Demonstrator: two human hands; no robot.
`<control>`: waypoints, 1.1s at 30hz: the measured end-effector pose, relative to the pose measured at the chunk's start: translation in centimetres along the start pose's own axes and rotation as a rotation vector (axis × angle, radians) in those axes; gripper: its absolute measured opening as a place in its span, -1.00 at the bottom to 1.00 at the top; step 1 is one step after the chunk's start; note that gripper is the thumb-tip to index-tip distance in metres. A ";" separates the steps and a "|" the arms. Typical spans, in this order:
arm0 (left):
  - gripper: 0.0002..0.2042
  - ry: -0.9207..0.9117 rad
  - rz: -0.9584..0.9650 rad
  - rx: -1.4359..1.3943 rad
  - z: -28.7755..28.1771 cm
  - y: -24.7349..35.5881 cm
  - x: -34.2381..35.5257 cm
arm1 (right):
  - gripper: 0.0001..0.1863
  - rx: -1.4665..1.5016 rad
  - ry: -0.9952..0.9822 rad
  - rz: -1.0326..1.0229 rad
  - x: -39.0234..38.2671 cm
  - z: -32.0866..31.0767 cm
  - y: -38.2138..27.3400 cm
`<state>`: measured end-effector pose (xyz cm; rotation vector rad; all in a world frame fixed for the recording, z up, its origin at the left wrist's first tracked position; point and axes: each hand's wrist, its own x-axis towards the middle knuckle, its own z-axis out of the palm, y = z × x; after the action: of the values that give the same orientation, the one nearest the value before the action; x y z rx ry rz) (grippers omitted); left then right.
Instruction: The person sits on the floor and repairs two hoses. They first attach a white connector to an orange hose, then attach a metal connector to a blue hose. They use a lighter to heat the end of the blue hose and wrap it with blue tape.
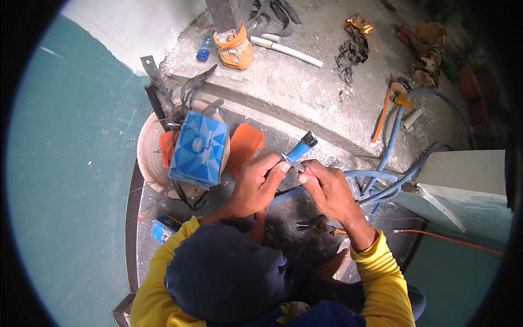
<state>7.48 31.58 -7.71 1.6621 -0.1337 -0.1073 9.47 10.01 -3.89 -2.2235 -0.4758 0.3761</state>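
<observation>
My left hand is closed around a blue hose, whose dark, blackened end points up and away to the right. Thumb and forefinger of my right hand pinch a small, flat, blade-like metal piece. That piece lies against the hose between both hands; its exact kind is hard to make out. More blue hose loops away on the right. Under my right wrist, pliers with an orange handle rest on the dark floor.
A pale bucket on the left carries a blue box and tools. Beside it lies an orange container. Small flames burn over charred scraps on the raised concrete step. A white pipe and orange strip lie there too.
</observation>
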 end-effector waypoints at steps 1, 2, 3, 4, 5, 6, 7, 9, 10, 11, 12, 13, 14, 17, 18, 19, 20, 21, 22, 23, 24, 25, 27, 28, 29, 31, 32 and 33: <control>-0.85 -0.002 0.009 0.002 0.0 0.1 0.1 | -0.65 0.008 -0.002 -0.004 0.1 0.0 -0.1; -0.85 -0.004 0.019 0.004 0.0 0.2 0.1 | -0.65 0.016 -0.005 -0.008 0.1 -0.1 -0.2; -0.85 -0.009 0.021 0.011 -0.1 0.1 0.1 | -0.66 -0.008 0.007 -0.020 0.0 0.0 -0.2; -0.85 -0.015 0.023 0.019 -0.2 0.0 0.1 | -0.66 -0.032 0.019 -0.033 0.0 0.0 -0.1; -0.85 -0.020 0.026 0.027 -0.2 -0.1 0.1 | -0.67 -0.056 0.030 -0.045 -0.1 0.1 0.0; -0.83 -0.028 0.003 -0.029 -0.1 0.0 -0.1 | -0.68 -0.031 0.051 -0.077 -0.1 0.2 0.3; -0.82 -0.036 -0.020 -0.085 0.0 0.2 -0.2 | -0.68 -0.005 0.072 -0.108 0.0 0.5 0.9; -0.78 -0.047 -0.044 -0.159 0.2 0.3 -0.5 | -0.70 0.037 0.070 -0.141 -0.1 0.8 2.0; -0.76 -0.049 -0.045 -0.177 0.3 0.2 -0.7 | -0.70 0.053 0.047 -0.142 -0.1 0.8 2.5; -0.73 -0.052 -0.046 -0.195 0.4 0.1 -0.9 | -0.71 0.070 0.024 -0.143 -0.2 0.9 2.9; -0.72 -0.053 -0.065 -0.203 0.5 0.1 -1.0 | -0.71 0.092 0.008 -0.140 -0.3 1.1 3.4; -0.72 -0.054 -0.085 -0.211 0.6 0.1 -1.1 | -0.71 0.115 -0.007 -0.137 -0.4 1.2 3.8; -0.72 -0.055 -0.105 -0.218 0.6 0.0 -1.2 | -0.72 0.138 -0.023 -0.134 -0.5 1.4 4.2; -0.77 -0.062 -0.149 -0.296 0.7 -0.3 -1.4 | -0.72 0.177 -0.014 -0.157 -0.7 1.8 4.7; -0.77 -0.062 -0.154 -0.299 0.7 -0.3 -1.5 | -0.72 0.175 -0.019 -0.146 -0.7 1.8 4.7; -0.77 -0.063 -0.158 -0.301 0.7 -0.2 -1.5 | -0.72 0.174 -0.024 -0.134 -0.8 1.8 4.7; -0.78 -0.063 -0.162 -0.304 0.7 -0.2 -1.5 | -0.72 0.172 -0.028 -0.122 -0.8 1.8 4.8; -0.77 -0.061 -0.178 -0.319 0.8 -0.3 -1.6 | -0.71 0.169 -0.031 -0.115 -1.0 1.9 5.0; -0.77 -0.059 -0.193 -0.335 0.9 -0.4 -1.7 | -0.70 0.165 -0.035 -0.108 -1.2 2.0 5.5; -0.77 -0.056 -0.209 -0.352 0.9 -0.5 -1.7 | -0.69 0.161 -0.039 -0.101 -1.3 2.2 6.1; -0.77 0.014 -0.114 -0.436 0.7 0.0 -1.5 | -0.67 0.145 -0.015 -0.018 -1.5 2.1 7.3; -0.76 0.076 -0.028 -0.521 0.1 0.9 -1.5 | -0.65 0.134 0.010 0.077 -2.3 1.9 9.0; -0.74 0.103 0.155 -0.543 -2.6 2.5 -0.8 | -0.55 0.191 0.055 0.261 -4.6 2.9 11.7; -0.74 0.078 0.045 -0.520 -2.0 2.2 -0.2 | -0.51 0.236 0.108 0.183 -5.5 4.0 10.9; -0.73 0.052 -0.067 -0.501 -1.1 1.6 0.8 | -0.50 0.379 0.142 0.178 -3.7 2.7 11.9; -0.70 0.037 -0.261 -0.480 -0.4 2.0 -0.6 | -0.50 0.580 0.220 0.179 -3.7 2.3 8.9; -0.75 0.059 -0.208 -0.545 -0.4 1.4 -0.2 | -0.50 0.578 0.195 0.155 -3.3 2.0 8.1; -0.80 0.107 -0.225 -0.534 0.1 0.9 0.0 | -0.50 0.534 0.209 0.127 -3.5 1.5 6.6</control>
<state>7.42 31.38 -6.85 1.1405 0.1549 -0.2051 7.20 5.46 -9.51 -1.7491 -0.1013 0.2909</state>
